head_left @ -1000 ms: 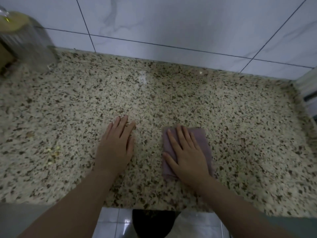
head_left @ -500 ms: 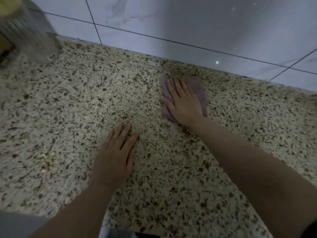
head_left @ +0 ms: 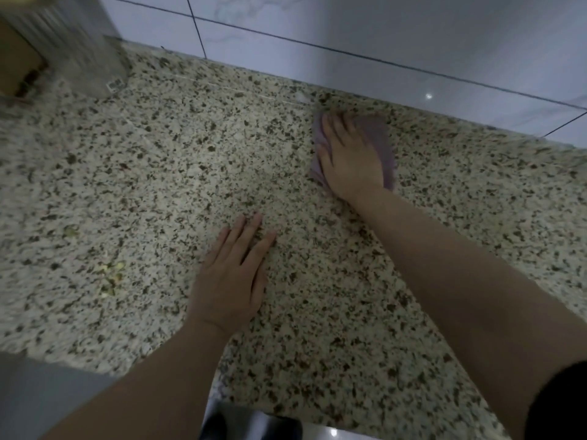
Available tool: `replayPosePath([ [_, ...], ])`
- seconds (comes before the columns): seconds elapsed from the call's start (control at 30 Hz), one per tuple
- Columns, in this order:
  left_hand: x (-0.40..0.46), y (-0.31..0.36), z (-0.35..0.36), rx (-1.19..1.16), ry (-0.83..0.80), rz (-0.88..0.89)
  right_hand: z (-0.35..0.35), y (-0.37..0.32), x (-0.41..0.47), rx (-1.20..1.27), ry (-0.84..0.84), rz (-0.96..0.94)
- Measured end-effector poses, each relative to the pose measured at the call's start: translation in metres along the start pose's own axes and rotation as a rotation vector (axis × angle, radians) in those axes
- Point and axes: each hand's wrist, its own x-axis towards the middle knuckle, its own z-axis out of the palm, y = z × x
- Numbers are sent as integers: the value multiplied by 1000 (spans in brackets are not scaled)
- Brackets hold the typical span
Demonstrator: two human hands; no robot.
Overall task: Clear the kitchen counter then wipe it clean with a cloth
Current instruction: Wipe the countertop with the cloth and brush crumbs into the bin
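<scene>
Cloth (head_left: 379, 144) flat under right hand (head_left: 351, 160), long axis toward wall (head_left: 413, 36).

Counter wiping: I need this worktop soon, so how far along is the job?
Done, mostly: the middle of the counter holds no items. In hand: the right hand presses a purple cloth flat near the tiled wall, while the left hand rests flat on the stone. Left: yellowish crumbs lie unwiped at the left, and a blurred container stands in the far-left corner.
</scene>
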Motion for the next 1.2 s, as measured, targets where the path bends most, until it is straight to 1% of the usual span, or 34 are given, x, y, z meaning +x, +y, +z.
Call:
replayPosePath([
  [0.07,1,-1,-1,-8,0,6,0,-6,-12,-4,1,-11],
  [0.1,-1,0,-2,-17,-1,5,2,-12,-32,6,0,-32],
  [0.17,-1,0,-3,-32,5,2,6,-30,-92,41,-18,-76],
  [0.27,-5,2,-4,-36,6,-4,14,-74,-210,81,-94,-131],
  [0.33,-5,2,-4,-38,17,-6,17,-92,-255,97,-92,-162],
  [0.4,-4,1,-4,-32,17,3,18,-92,-256,89,-97,-183],
  [0.5,-2,0,-2,-35,29,4,12,-76,-214,48,-94,-193],
  [0.6,-3,0,-1,-50,36,10,7,-58,-171,27,-78,-62],
  [0.67,-7,0,-1,-58,43,22,6,-59,-167,19,-61,9],
  [0.73,-7,1,-2,-68,53,19,9,-68,-189,38,-47,35],
  [0.8,-6,1,-3,-79,59,16,15,-87,-237,48,-34,41],
  [0.9,-8,2,-8,-93,38,14,16,-107,-302,120,-100,31],
  [0.97,-10,1,-11,-120,-5,17,11,-106,-317,182,-133,38],
  [1.03,-6,-1,-16,-231,-81,6,7,-98,-312,227,-110,114],
  [1.1,2,-12,-29,-532,-179,-25,5,-102,-300,231,-66,289],
  [1.13,4,-16,-38,-714,-187,-40,7,-103,-297,216,-54,370],
  [1.17,4,-32,-49,-853,-151,-59,9,-114,-292,201,-48,431],
  [1.2,1,-46,-58,-903,-92,-64,11,-123,-290,188,-44,473],
])
